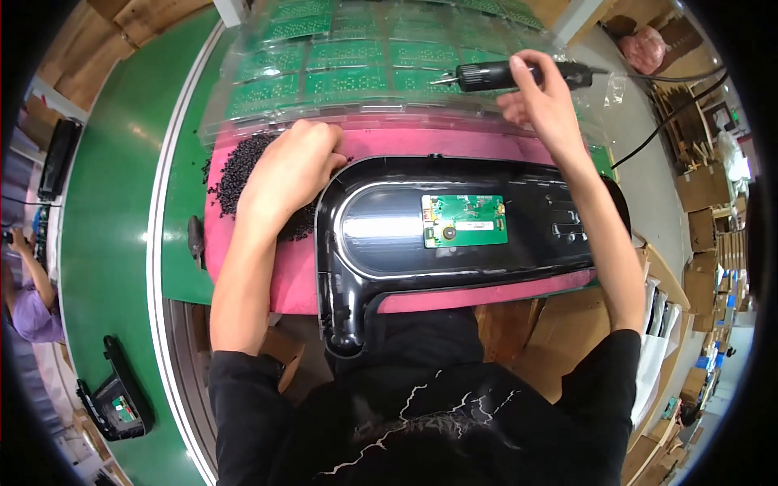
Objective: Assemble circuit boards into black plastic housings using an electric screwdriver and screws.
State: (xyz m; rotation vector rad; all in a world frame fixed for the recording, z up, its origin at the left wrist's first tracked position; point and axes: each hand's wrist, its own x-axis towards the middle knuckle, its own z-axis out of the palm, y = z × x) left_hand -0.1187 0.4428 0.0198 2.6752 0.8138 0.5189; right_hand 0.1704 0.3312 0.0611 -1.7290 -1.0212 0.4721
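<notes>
My right hand (pixel 535 97) is wrapped round a black electric screwdriver (pixel 486 77), its bit pointing left over the clear trays of boards. At the right edge of a heap of small black screws (pixel 243 166), my left hand (pixel 300 166) has its fingers curled together. What they hold, if anything, is hidden. Between my forearms lies a long black plastic housing (pixel 389 263), with a curved arm reaching down at its left end. A green circuit board (pixel 478 232) with a round buzzer-like part sits inside it. My right forearm passes over the housing's right end.
A pink mat (pixel 292 283) lies under the housing. Clear trays of green boards (pixel 348 81) stand beyond it. A dark tool (pixel 195 239) rests left of the mat. Another black housing (pixel 117 405) lies on the green belt. At far left a person in purple (pixel 36 316) works.
</notes>
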